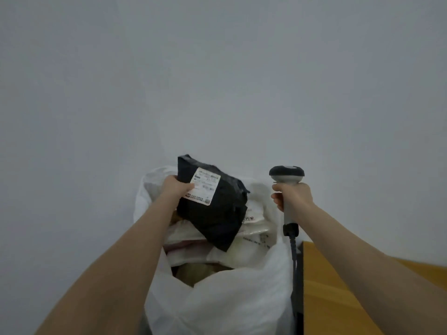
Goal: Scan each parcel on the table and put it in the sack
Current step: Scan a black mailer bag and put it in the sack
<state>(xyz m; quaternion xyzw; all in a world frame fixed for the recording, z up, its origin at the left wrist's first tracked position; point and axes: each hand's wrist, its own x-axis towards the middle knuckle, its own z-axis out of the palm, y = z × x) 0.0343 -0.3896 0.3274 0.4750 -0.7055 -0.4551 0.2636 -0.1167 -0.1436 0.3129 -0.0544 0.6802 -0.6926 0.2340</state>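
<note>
Head view: left hand [174, 188] grips the black poly mailer [215, 213] over the open white sack [217, 303], label up. Right hand [294, 198] clutches the barcode scanner [287, 176] beside it. Best to lower the mailer onto the heap inside, clear of the rim, then let go.

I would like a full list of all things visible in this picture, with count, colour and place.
black parcel: 1, black with a white label, held over the sack
sack: 1, white, bottom centre, open
parcels in the sack: several, mostly white, under the black parcel
barcode scanner: 1, grey, right of the sack
cable: 1, dark, below the scanner's handle
table: 1, orange-brown, lower right
wall: 1, grey, background
left hand: 1, grips the black parcel
right hand: 1, grips the scanner's handle
</note>
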